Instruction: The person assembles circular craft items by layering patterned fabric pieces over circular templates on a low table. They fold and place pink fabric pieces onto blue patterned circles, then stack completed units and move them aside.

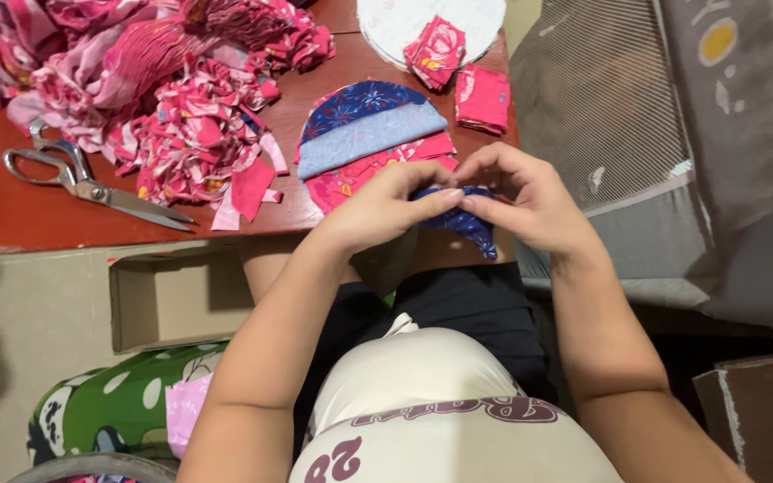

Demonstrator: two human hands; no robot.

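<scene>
Here I see the blue patterned cloth piece [462, 219] pinched between my left hand [378, 210] and right hand [530, 201], both grips closed narrow on it, just over the near edge of the red surface [38, 215]. Beside it lie half-round cloth pieces [364, 134]; scissors [82, 183] rest further left.

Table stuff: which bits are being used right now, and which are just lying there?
In use:
- dark blue patterned fabric piece, pinched by left hand and right hand

Lying about:
- silver metal scissors
- heap of pink fabric scraps
- stack of blue and pink half-round fabric pieces
- white round board
- brown cardboard box
</scene>
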